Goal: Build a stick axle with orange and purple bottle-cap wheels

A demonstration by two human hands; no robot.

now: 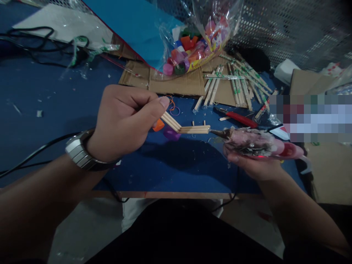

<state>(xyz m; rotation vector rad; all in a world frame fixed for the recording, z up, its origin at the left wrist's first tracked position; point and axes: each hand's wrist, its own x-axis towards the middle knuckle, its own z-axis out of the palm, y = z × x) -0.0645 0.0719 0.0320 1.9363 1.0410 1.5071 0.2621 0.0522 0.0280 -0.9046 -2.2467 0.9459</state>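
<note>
My left hand [129, 121] is closed, thumb over fingers, on a bent piece made of wooden sticks [194, 129]. Its two sections meet at an angle, and the outer one points right. In my right hand [255, 165] is a pink hot glue gun [255, 143], smeared with dark residue and glue. The nozzle's tip is at the right end of the sticks, touching or nearly so. A purple bottle cap [172, 134] and an orange cap [158, 125] lie near my left fingers. Two short stick ends show behind the piece.
A clear bag of colourful caps [189, 51] sits on cardboard [162, 80] at the back. Wrapped chopsticks [239, 86] are scattered to its right, near red-handled pliers [239, 118]. Rubber bands [173, 108] lie behind my left hand. Black cables [35, 40] cross the blue table [33, 110].
</note>
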